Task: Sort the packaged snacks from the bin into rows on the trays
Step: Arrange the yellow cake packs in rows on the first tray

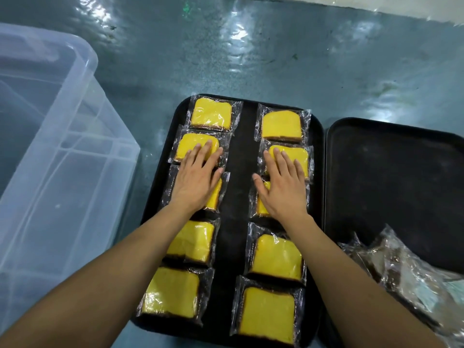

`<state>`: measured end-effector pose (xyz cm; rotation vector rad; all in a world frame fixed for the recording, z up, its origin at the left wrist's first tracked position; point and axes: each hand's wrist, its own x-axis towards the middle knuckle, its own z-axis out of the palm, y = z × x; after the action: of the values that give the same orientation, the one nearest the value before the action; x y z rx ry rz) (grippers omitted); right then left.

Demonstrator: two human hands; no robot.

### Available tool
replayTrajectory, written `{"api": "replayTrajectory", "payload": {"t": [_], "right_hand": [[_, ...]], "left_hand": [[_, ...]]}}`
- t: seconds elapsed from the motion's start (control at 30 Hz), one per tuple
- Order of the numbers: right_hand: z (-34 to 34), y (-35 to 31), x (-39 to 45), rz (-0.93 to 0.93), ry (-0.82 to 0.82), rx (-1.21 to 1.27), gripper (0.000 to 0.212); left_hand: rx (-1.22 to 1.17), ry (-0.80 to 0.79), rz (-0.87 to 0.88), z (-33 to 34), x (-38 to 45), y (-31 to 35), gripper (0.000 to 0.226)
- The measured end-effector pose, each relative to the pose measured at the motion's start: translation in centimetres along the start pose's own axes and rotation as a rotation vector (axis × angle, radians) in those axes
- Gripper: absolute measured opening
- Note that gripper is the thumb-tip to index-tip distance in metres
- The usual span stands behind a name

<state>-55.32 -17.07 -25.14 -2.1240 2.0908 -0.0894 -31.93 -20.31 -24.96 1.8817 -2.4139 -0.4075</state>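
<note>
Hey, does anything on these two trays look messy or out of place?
Yes. On the right tray, clear-wrapped packs lie in a crumpled heap at its near corner, not in rows. The yellow cakes on the left tray sit in two fairly neat columns.

You have ten clear-wrapped yellow cake slices (277,257) lying flat in two columns on the black centre tray (236,187); the clear bin (50,136) sits left.
</note>
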Motion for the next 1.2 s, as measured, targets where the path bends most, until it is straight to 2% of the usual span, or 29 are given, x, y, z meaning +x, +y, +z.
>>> {"api": "replayTrajectory", "payload": {"t": [0.13, 0.2, 0.33, 0.47, 0.57, 0.7, 0.87, 1.03, 1.2], "right_hand": [[-1.6, 0.6, 2.7, -0.005, 0.089, 0.079, 0.065], [-2.3, 1.3, 4.6, -0.018, 0.065, 0.069, 0.063], [-2.0, 2.6, 6.6, -0.051, -0.075, 0.040, 0.065], [-1.2, 3.4, 6.0, -0.019, -0.066, 0.021, 0.068], [-1.3, 3.4, 5.7, -0.020, -0.028, 0.014, 0.070], [-2.2, 1.9, 3.9, 0.007, 0.080, 0.096, 0.063], [-1.5, -2.4, -4.5, 0.038, 0.163, 0.160, 0.053], [0.8, -2.5, -10.4, 0.008, -0.009, 0.005, 0.061], [1.0, -1.4, -10.4, 0.010, -0.003, -0.008, 0.061]], "left_hand": [[-0.007, 0.065, 0.014, -1.4, 2.1, -0.3, 0.054], [-0.003, 0.075, 0.016, -2.0, 3.8, -0.5, 0.053], [-0.006, -0.034, 0.015, -1.7, 5.6, -1.5, 0.054], [-0.020, -0.062, 0.027, -1.3, 5.6, -1.9, 0.054], [-0.018, -0.021, 0.018, -1.6, 5.3, -1.6, 0.054], [-0.014, 0.070, 0.017, -1.8, 1.8, 0.1, 0.051], [-0.045, 0.093, -0.002, 0.4, -7.7, 1.7, 0.051], [0.043, 0.005, 0.013, 2.2, -12.1, 0.5, 0.058], [0.052, 0.019, -0.006, 1.9, -12.0, -1.1, 0.059]]}}
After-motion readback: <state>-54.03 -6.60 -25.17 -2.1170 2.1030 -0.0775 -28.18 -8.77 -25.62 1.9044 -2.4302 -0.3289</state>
